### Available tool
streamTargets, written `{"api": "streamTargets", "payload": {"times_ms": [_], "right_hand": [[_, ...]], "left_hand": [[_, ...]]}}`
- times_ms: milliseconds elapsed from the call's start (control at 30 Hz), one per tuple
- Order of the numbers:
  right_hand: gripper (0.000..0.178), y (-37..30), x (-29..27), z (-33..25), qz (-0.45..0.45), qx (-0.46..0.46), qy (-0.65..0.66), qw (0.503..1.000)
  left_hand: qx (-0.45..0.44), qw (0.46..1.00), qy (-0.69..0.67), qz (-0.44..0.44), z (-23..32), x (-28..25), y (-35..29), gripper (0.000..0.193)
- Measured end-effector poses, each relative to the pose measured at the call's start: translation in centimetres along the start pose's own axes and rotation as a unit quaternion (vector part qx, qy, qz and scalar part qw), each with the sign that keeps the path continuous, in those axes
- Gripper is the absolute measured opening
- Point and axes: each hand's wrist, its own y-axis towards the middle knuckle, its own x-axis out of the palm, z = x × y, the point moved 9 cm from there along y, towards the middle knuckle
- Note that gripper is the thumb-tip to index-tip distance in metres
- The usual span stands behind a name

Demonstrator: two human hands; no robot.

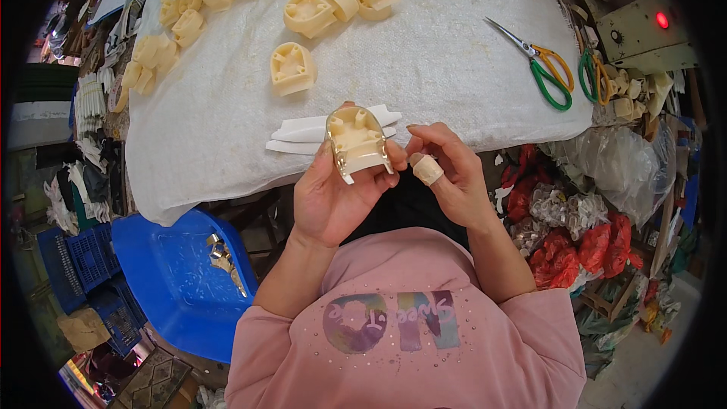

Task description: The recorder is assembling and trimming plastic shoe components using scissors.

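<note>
My left hand is closed around a cream plastic moulded shell with a shiny gold rim and several pegs inside. The shell is tilted up, its hollow side showing, just past the table's near edge. My right hand is beside it on the right, with tape wrapped around the thumb. Its thumb and forefinger are apart, and nothing shows between them. Behind the shell, several white strips lie stacked on the white woven sheet.
Several cream shells sit on the sheet at the middle and far left. Scissors with green and orange handles lie at the right. A blue tub at lower left holds gold pieces. Red plastic bags are heaped at right.
</note>
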Motion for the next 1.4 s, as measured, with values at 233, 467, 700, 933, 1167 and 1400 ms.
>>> {"api": "streamTargets", "payload": {"times_ms": [233, 467, 700, 933, 1167, 1400], "right_hand": [[0.035, 0.0, 0.3, -1.8, 0.019, -0.041, -0.061, 0.997], [0.031, 0.1, 1.1, -3.6, 0.046, -0.130, -0.162, 0.977], [0.035, -0.3, 0.6, -3.5, 0.070, -0.181, -0.120, 0.974], [0.031, -0.8, 0.4, -2.5, 0.066, -0.126, -0.069, 0.987], [0.023, -0.4, 0.6, 0.0, -0.017, -0.006, 0.223, 0.975], [0.035, -1.1, -1.0, 0.5, 0.003, 0.050, 0.171, 0.984]], "left_hand": [[0.006, 0.999, -0.034, 0.001, -0.3, -0.8, -0.1, 0.046], [-0.014, 0.999, -0.032, -0.009, -1.3, -0.7, -0.4, 0.053], [0.007, 0.998, 0.057, 0.029, -1.3, -1.3, -0.5, 0.063], [-0.021, 0.986, 0.166, 0.011, -1.9, -0.7, -0.2, 0.073], [-0.024, 0.955, 0.297, 0.016, -2.0, 0.1, -0.1, 0.076], [0.113, 0.845, 0.523, 0.018, 1.7, 0.7, -0.2, 0.068]]}}
